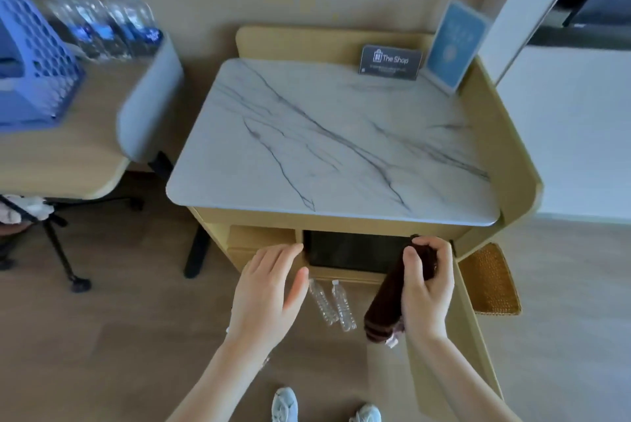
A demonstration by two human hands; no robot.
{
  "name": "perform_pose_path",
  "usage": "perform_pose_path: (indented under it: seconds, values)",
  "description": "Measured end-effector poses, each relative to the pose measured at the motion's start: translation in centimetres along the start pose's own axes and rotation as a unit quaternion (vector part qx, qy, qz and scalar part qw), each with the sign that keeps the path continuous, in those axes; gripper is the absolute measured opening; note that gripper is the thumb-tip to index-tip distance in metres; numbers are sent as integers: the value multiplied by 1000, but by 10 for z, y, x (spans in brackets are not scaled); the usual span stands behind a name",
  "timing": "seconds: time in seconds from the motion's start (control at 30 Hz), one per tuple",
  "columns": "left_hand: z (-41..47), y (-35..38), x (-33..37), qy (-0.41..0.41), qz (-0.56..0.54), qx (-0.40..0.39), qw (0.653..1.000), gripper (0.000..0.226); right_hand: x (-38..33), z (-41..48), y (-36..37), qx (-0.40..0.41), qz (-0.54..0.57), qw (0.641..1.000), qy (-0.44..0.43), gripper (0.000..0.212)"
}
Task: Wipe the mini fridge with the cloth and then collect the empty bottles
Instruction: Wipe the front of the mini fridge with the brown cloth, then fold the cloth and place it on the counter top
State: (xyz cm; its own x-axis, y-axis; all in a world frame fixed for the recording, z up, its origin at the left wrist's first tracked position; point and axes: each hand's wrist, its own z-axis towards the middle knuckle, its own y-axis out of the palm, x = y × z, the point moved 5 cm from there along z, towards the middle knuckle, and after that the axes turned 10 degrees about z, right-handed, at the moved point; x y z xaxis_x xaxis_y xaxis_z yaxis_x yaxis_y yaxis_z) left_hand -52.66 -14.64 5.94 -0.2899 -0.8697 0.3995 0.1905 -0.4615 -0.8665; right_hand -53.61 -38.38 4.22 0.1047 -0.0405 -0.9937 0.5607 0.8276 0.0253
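Gripping a dark brown cloth (pixel 392 298) near its top end, the right hand (pixel 426 288) has its fingers curled tight around the fabric, which hangs down in a long fold beside the wrist. The left hand (pixel 269 292) holds nothing, palm down, fingers loosely together and stretched toward the cabinet front. Between the two hands sits the black mini fridge (pixel 355 251), set into a tan wooden cabinet (pixel 505 162) under a white marble-patterned top (pixel 324 135). Two empty clear plastic bottles (pixel 333 305) lie side by side on the wood floor just below the fridge. At the back of the marble top stands a dark card (pixel 390 62) reading "The Shop", next to a blue-and-white sign (pixel 456 44) whose text is too blurred to read. On the desk to the left, several full water bottles (pixel 102 19) with blue labels stand beside a blue perforated basket (pixel 30 56).
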Motion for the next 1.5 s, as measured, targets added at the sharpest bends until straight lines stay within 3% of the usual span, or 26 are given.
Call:
perform_pose_path:
  seconds: [0.23, 0.53, 0.8, 1.1, 1.5]
  values:
    - [-12, -60, 26, 3, 8, 59, 998, 37, -77, 2, -1, -44, 35, 996, -64, 16]
    - [-70, -52, 16, -125, 34, 59, 990, 43, -48, -10, -17, -116, 27, 992, -34, 25]
    - [-106, -61, -5, -228, 47, 71, 970, 38, -36, -20, 6, -164, 33, 986, -7, 17]
    - [-116, -103, -103, -257, 45, 90, 961, 27, -32, -65, 98, -176, 49, 983, -4, 11]
    - [-57, -179, -269, -171, 61, 30, 983, 25, -34, -107, 254, -85, 121, 989, 8, 18]
